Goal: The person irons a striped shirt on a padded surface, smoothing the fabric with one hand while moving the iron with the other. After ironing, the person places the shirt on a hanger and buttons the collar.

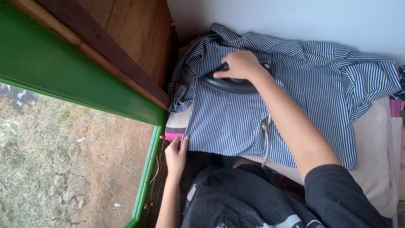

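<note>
The right hand (241, 64) has its fingers clamped on a black iron (230, 84) atop the striped shirt (236, 122), while the left hand (177, 154) pinches the shirt's near-left edge.

Shirt (295, 84): narrow dark-blue and white stripes, spread beneath both hands. Iron (230, 84): black and glossy, under the right hand (240, 64). Cord (266, 141): pale grey, hanging beside the right forearm. Cloth (373, 164): cream, showing on the far side of the right arm; a pink and dark striped edge (176, 134) lies just above the left hand (177, 154). Frame (63, 76): bright green, to the outer side of the left hand, with brown wood (135, 33) above it. Wall (295, 19): pale bluish white, beyond the right hand. Sleeve (337, 194): black. Ground (55, 169): reddish-brown earth with grey-green grass.
</note>
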